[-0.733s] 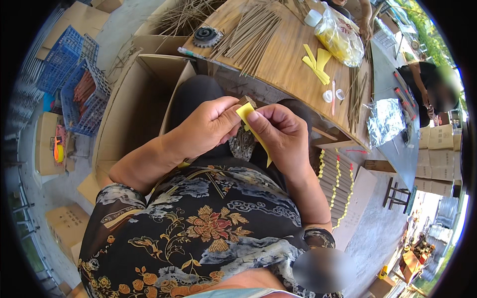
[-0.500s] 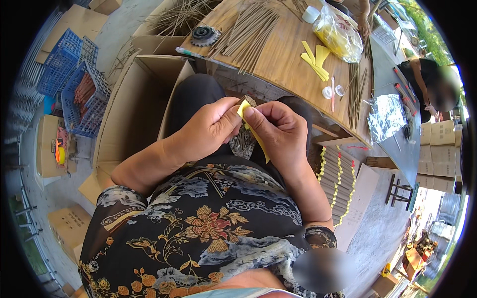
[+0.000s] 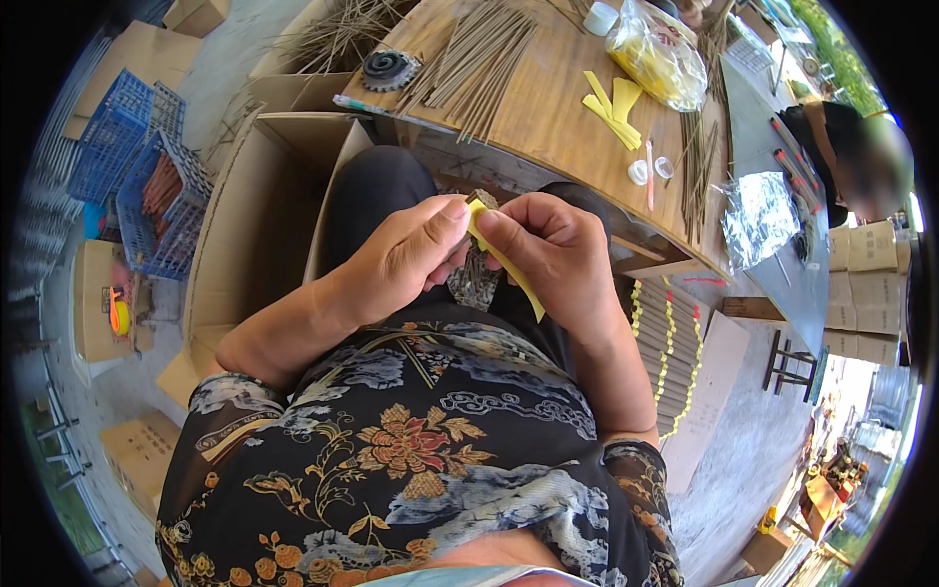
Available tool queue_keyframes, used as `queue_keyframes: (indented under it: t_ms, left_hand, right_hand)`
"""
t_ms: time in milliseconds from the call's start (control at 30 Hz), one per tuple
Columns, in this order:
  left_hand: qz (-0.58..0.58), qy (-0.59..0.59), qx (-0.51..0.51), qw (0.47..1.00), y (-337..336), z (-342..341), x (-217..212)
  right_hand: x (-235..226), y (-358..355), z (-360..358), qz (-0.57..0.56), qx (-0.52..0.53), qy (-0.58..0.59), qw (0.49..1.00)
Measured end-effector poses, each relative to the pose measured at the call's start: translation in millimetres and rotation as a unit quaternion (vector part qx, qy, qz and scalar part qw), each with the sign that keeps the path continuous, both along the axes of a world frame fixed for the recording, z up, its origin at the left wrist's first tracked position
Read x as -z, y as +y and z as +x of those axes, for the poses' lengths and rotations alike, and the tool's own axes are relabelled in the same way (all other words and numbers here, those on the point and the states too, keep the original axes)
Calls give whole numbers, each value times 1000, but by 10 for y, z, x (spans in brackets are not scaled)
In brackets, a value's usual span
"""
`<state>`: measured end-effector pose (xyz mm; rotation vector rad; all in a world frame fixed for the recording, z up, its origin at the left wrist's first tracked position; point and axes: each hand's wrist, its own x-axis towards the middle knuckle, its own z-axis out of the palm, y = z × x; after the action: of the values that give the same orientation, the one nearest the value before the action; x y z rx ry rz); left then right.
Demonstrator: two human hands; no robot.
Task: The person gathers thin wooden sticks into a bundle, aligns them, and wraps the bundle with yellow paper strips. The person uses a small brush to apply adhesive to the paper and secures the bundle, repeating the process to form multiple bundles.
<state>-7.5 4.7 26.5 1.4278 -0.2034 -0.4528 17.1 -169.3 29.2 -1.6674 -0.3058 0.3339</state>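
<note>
Both my hands meet over my lap, below the edge of a wooden table [image 3: 548, 127]. My left hand [image 3: 406, 256] and my right hand [image 3: 559, 256] pinch a bundle of thin brown sticks [image 3: 476, 274] together with a yellow paper strip [image 3: 509, 264]. The strip lies around the bundle's top and hangs down to the right past my right palm. Fingertips of both hands press on the strip where it meets the bundle. Most of the bundle is hidden behind my hands.
On the table lie loose brown sticks [image 3: 479, 59], more yellow strips [image 3: 614, 103], a clear bag of yellow material [image 3: 657, 54], two small round lids [image 3: 649, 170] and a dark tape roll [image 3: 388, 68]. An open cardboard box [image 3: 259, 205] stands left. Blue crates [image 3: 142, 166] sit farther left. Another person [image 3: 841, 147] is at right.
My hands have stayed together on the bundle. The yellow strip has shifted slightly between my fingers, its tail now hanging lower to the right.
</note>
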Motion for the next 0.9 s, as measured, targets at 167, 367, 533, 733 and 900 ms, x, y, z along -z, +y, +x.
queue_keyframes:
  t_ms: [167, 367, 533, 733, 900]
  left_hand:
    - [32, -43, -19, 998, -75, 15, 76]
    - [0, 16, -34, 999, -85, 16, 74]
    - [-1, 25, -39, 999, -104, 0, 61]
    - [19, 1, -63, 998, -156, -7, 49]
    - [96, -64, -88, 989, -177, -34, 62]
  right_hand:
    - [28, -33, 24, 10, -9, 10, 1000]
    - [49, -38, 16, 4, -2, -7, 1000]
    - [124, -50, 0, -31, 21, -48, 998]
    - [279, -19, 88, 0, 87, -167, 982]
    - [139, -46, 36, -144, 118, -294, 938]
